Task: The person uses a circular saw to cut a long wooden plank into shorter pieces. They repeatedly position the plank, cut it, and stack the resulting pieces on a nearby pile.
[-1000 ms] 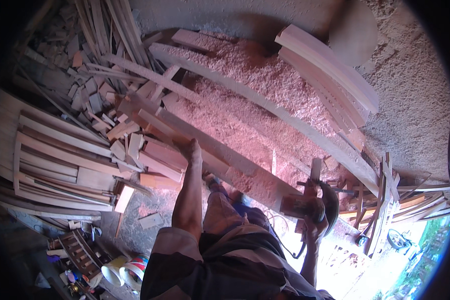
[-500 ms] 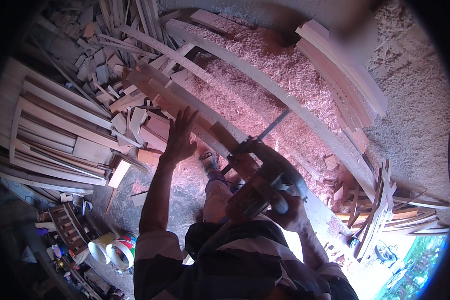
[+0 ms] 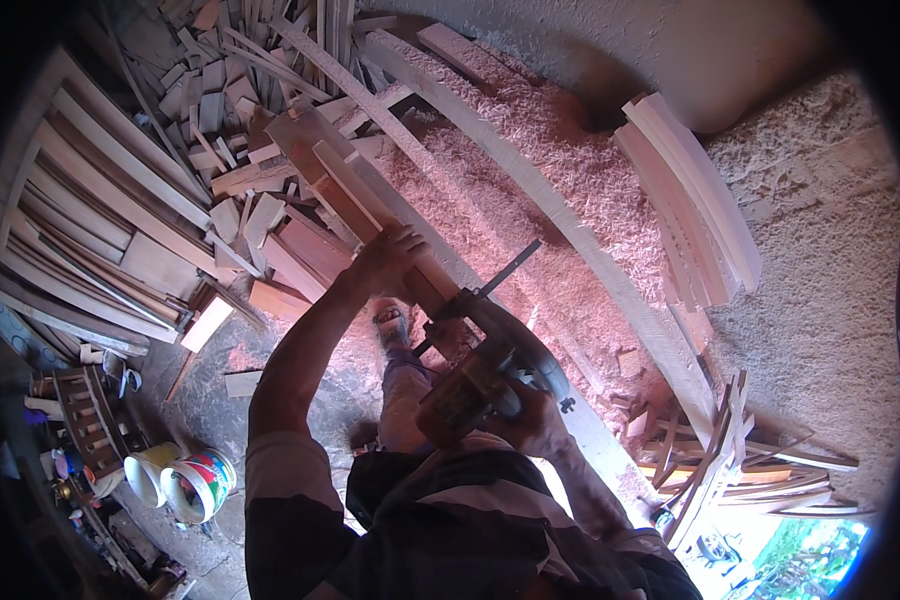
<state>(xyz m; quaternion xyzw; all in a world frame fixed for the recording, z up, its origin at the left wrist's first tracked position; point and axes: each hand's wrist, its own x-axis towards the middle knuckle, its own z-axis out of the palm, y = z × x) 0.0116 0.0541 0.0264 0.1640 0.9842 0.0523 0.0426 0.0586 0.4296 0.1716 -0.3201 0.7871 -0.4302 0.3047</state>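
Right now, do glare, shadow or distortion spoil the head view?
Head view throughout: the power tool, left hand and right hand are shaded but their outlines read; the greenery at lower right is washed by bluish glare; the wood shavings carry a pinkish cast; the fisheye bends edges near the rim, so stacked boards at left may look overly curved.

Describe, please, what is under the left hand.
A narrow wooden strip runs under the left hand from the side of the scrap pile. Its surface beneath the palm is covered and cannot be seen.
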